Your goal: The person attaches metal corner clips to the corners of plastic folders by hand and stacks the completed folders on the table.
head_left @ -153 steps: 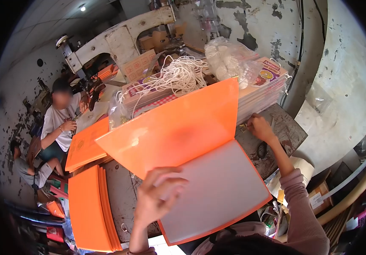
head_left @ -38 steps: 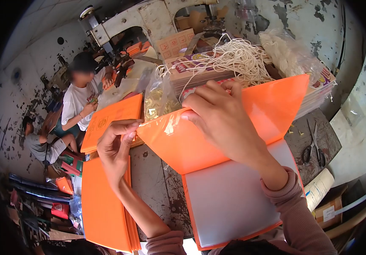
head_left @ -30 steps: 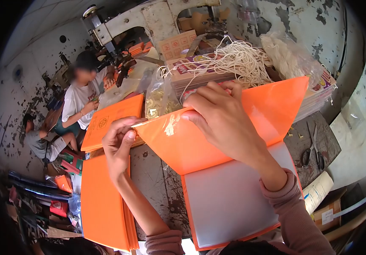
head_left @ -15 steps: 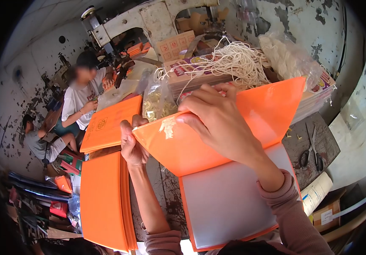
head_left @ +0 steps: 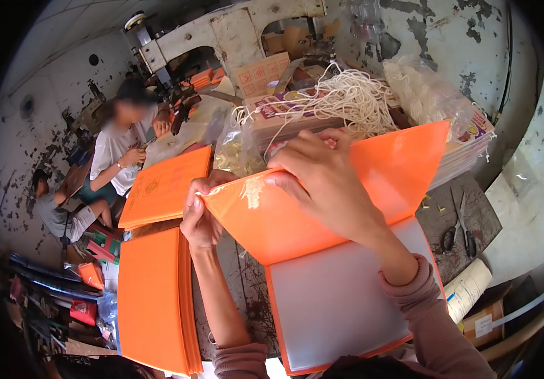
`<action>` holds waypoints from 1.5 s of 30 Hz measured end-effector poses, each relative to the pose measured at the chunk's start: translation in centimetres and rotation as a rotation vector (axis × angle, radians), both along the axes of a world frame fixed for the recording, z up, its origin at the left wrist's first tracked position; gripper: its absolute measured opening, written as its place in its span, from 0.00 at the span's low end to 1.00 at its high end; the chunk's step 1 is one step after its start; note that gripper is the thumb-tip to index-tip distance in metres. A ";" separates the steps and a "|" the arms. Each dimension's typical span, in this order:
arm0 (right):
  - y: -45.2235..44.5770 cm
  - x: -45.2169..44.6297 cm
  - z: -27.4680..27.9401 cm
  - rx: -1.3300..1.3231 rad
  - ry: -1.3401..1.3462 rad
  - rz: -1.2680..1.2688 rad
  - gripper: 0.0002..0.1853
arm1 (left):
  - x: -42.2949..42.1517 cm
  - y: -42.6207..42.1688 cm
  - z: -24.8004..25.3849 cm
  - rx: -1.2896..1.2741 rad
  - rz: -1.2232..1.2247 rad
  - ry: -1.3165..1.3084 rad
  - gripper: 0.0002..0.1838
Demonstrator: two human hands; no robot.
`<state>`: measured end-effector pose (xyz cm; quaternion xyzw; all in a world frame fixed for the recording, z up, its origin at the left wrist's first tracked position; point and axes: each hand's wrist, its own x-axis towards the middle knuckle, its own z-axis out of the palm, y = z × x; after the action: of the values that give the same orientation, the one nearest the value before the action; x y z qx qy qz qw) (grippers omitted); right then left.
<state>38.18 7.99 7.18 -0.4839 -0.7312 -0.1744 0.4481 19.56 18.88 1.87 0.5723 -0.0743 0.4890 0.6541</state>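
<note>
An orange folder (head_left: 392, 174) stands open in front of me, its cover raised and its pale grey, translucent inner sheet (head_left: 341, 309) lying flat on the table. My left hand (head_left: 201, 215) pinches the cover's upper left corner between thumb and fingers. Over the cover's top edge, my right hand (head_left: 332, 189) is closed, thumb on the near face and fingers reaching behind. Left of my forearm lies a stack of orange folders (head_left: 152, 303). Beyond it rest more orange folders (head_left: 168, 186) with a printed emblem on top.
A clear bag of small brass-coloured pieces (head_left: 237, 148) sits behind the cover. White cords (head_left: 360, 95) lie heaped on a cardboard stack. Scissors (head_left: 460, 230) lie on the table at right, near a paper roll (head_left: 471, 287). Two people (head_left: 117, 148) sit at far left.
The raised cover has tipped down slightly at its right end. Both hands keep their hold on it, with the left fingers shifted a little at the corner.
</note>
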 end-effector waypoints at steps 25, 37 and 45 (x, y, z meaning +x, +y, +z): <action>-0.6 -0.1 0.6 -0.058 -0.016 0.004 0.05 | 1.3 0.7 -1.9 -0.100 -0.159 -0.162 0.11; -2.0 -0.1 2.0 0.087 0.156 0.107 0.10 | 0.3 1.9 -2.5 -0.031 -0.215 -0.157 0.16; -13.3 9.3 6.3 0.293 0.471 -0.007 0.08 | -4.0 3.0 -0.3 -0.059 0.105 -0.269 0.28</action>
<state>47.49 -5.32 13.51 -0.4436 -0.5723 -0.1624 0.6703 15.55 21.88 1.58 0.4852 -0.1171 0.5968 0.6282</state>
